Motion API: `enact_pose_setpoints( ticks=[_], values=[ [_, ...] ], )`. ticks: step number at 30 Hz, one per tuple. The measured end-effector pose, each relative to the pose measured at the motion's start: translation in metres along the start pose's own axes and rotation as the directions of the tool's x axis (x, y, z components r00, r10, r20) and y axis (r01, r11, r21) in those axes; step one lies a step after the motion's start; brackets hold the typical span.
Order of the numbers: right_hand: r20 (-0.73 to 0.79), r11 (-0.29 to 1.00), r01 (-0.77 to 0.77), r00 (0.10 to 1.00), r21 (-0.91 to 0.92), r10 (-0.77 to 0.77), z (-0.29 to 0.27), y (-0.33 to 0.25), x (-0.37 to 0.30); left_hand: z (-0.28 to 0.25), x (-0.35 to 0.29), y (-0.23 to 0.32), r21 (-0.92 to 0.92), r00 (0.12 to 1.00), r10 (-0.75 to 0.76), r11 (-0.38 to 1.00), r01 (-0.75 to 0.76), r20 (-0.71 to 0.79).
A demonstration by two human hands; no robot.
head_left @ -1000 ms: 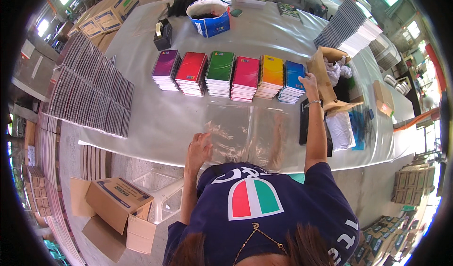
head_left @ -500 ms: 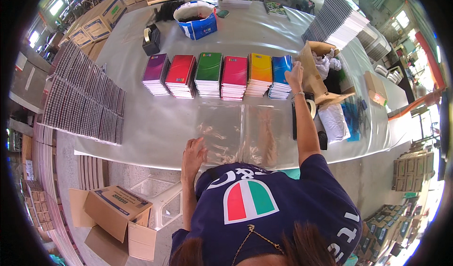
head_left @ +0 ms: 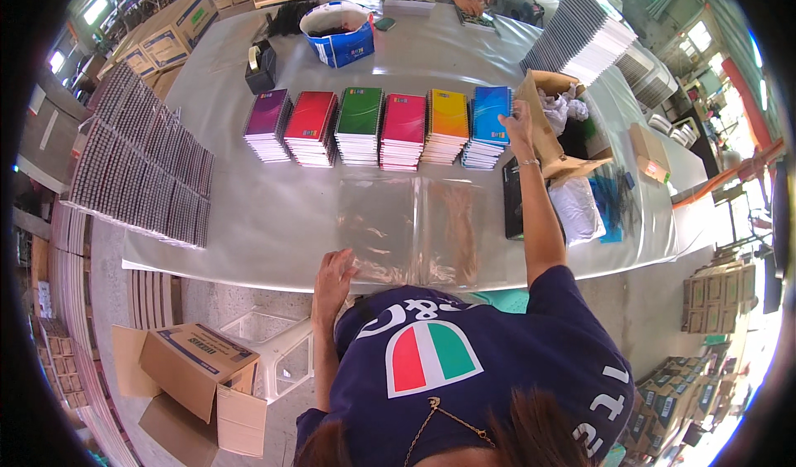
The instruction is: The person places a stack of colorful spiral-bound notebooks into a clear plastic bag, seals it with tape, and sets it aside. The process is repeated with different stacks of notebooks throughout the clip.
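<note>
Six stacks of spiral notebooks stand in a row on the table: purple, red, green, pink, yellow and blue. At the right end, my right hand grips the right edge of the top blue notebook, its fingers bent over the cover. My left hand rests at the table's near edge with loosely bent, parted fingers. It lies by the left corner of the clear plastic sleeves, two panels spread flat before me.
Tall bundles of notebooks stand at left, more at far right. An open carton and a white packet lie beside my right arm. Farther back are a tape dispenser, a blue tub and a co-worker's hands.
The top blue notebook has turned straighter and shows more of its cover in my right hand's grip. A co-worker's arms have come in at the far side. My left hand stays about where it was.
</note>
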State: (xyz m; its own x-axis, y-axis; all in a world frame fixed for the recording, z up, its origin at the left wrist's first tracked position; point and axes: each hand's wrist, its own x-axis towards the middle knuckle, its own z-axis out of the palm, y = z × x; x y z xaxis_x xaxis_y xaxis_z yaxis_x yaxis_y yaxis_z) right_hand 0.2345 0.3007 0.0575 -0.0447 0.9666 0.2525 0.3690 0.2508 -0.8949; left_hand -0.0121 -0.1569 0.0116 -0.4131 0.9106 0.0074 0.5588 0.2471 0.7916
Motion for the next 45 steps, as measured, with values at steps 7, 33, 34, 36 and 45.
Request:
enact_pose_setpoints(
  ticks=[7, 33, 34, 36, 45],
  values=[
    [0.238, 0.758, -0.213, 0.968, 0.617, 0.079, -0.015, -0.097, -0.081, -0.009, 0.045, 0.047, -0.274, 0.978, 0.188, 0.949, -0.158, 0.086],
    [0.096, 0.768, 0.113, 0.993, -0.631, -0.067, 0.071, 0.004, -0.023, -0.023, 0.074, 0.039, -0.91, 0.896, -0.169, -0.134, 0.392, 0.411],
    [0.154, 0.792, 0.108, 0.988, -0.601, -0.018, 0.066, 0.006, -0.015, -0.024, 0.077, 0.041, -0.91, 0.895, -0.181, -0.153, 0.384, 0.408],
    [0.257, 0.831, 0.08, 0.963, -0.551, 0.078, 0.054, 0.002, -0.003, -0.02, 0.086, 0.038, -0.912, 0.894, -0.191, -0.156, 0.38, 0.405],
    [0.572, 0.836, -0.308, 0.82, 0.454, -0.009, 0.054, -0.161, -0.097, -0.033, 0.11, 0.048, -0.949, 0.925, -0.218, -0.022, 0.314, 0.311]
  ],
)
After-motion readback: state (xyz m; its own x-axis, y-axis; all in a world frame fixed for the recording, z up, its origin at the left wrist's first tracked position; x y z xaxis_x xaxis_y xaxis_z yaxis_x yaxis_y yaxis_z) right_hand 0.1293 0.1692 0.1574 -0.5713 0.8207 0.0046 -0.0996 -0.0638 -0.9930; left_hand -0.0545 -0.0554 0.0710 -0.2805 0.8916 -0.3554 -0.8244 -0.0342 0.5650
